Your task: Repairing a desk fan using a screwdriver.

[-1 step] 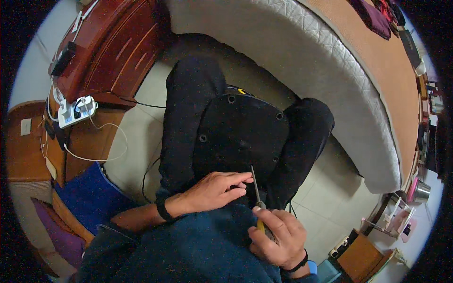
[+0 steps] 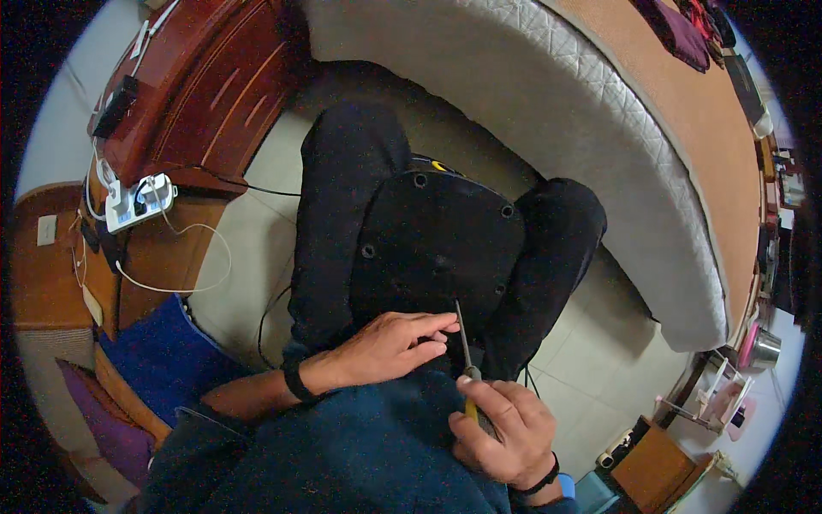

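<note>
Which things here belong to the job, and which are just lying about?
Part of the job:
yellow-handled screwdriver, in the right hand
black panel with holes, between the legs
left hand, fingers right by the screwdriver

Just nearby:
white power strip
blue cloth
mattress
reddish drawers

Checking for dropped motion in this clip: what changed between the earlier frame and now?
Nothing visibly moved, and nothing was taken hold of or let go. Same as before: right hand gripping the yellow-handled screwdriver, left hand with its fingertips at the shaft, black panel between the legs, white power strip at left.
</note>
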A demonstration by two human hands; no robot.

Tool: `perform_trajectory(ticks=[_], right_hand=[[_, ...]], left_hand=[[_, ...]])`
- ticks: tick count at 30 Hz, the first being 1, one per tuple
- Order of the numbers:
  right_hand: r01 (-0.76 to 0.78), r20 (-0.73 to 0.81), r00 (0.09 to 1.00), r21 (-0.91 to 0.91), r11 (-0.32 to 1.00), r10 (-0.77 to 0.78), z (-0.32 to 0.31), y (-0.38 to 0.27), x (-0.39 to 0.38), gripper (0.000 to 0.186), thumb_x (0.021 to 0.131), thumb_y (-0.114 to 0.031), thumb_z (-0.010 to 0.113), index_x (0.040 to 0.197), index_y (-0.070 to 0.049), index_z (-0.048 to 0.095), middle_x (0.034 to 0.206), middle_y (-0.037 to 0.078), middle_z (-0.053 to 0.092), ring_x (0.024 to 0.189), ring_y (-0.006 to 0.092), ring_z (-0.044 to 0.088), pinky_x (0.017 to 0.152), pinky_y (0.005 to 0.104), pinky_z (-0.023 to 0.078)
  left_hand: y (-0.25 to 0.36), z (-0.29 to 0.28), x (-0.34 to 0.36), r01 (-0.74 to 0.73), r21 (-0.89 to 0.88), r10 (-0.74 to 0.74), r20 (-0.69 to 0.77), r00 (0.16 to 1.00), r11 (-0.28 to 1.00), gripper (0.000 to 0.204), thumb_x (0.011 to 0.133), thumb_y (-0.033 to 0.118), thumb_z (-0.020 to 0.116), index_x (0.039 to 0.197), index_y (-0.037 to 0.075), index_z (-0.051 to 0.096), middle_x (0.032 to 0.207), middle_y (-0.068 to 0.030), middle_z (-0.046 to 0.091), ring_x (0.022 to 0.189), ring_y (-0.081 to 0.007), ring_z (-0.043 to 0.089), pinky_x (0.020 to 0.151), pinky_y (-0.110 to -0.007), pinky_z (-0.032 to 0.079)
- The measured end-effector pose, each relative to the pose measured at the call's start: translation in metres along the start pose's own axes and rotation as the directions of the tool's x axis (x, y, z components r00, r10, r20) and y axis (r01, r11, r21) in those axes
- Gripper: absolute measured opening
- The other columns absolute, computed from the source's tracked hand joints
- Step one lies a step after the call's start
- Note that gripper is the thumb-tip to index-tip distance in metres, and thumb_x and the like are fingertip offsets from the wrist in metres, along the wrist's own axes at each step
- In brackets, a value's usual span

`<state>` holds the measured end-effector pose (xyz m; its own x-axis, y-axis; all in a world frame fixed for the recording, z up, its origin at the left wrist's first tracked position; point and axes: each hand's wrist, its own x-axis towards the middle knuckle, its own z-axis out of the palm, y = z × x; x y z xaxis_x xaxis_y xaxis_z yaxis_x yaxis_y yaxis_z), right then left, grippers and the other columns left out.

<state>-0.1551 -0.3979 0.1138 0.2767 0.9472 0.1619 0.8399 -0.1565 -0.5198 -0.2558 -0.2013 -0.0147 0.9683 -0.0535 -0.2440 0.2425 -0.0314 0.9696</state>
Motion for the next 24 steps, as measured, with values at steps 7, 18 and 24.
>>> perform_trajectory(ticks=[7, 18, 24], right_hand=[[-0.119, 0.000, 0.993, 0.054, 0.991, 0.119, -0.003, -0.003, 0.002, 0.031, 0.086, -0.033, 0.077, 0.105, -0.010, 0.071, 0.119, 0.017, 0.070, 0.088, 0.0301, 0.070, 0.074, 0.0383, 0.060], [-0.341, -0.084, 0.939, -0.120, 0.933, 0.332, -0.007, -0.009, -0.006, 0.055, 0.081, -0.029, 0.085, 0.122, 0.001, 0.062, 0.108, 0.021, 0.070, 0.085, 0.0350, 0.069, 0.071, 0.0434, 0.058], [-0.194, -0.003, 0.981, -0.138, 0.971, 0.195, -0.011, 0.000, -0.001, 0.046, 0.078, -0.018, 0.084, 0.113, 0.000, 0.063, 0.108, 0.023, 0.068, 0.085, 0.0362, 0.068, 0.069, 0.0418, 0.057]], left_hand=[[-0.002, 0.001, 0.002, -0.020, -0.010, 0.020, -0.008, 1.000, 1.000, 0.047, 0.099, 0.013, 0.065, 0.142, -0.004, 0.054, 0.130, -0.0188, 0.070, 0.109, -0.0292, 0.073, 0.096, -0.039, 0.057], [-0.007, 0.001, 0.002, -0.037, 0.029, 0.036, 0.016, 0.999, 0.999, 0.045, 0.099, 0.013, 0.066, 0.140, -0.002, 0.058, 0.125, -0.0164, 0.073, 0.111, -0.0270, 0.073, 0.095, -0.037, 0.057], [-0.005, 0.002, 0.002, -0.072, 0.031, 0.072, 0.001, 0.997, 0.997, 0.039, 0.098, 0.013, 0.066, 0.133, -0.005, 0.062, 0.119, -0.0182, 0.073, 0.106, -0.0304, 0.074, 0.092, -0.038, 0.058]])
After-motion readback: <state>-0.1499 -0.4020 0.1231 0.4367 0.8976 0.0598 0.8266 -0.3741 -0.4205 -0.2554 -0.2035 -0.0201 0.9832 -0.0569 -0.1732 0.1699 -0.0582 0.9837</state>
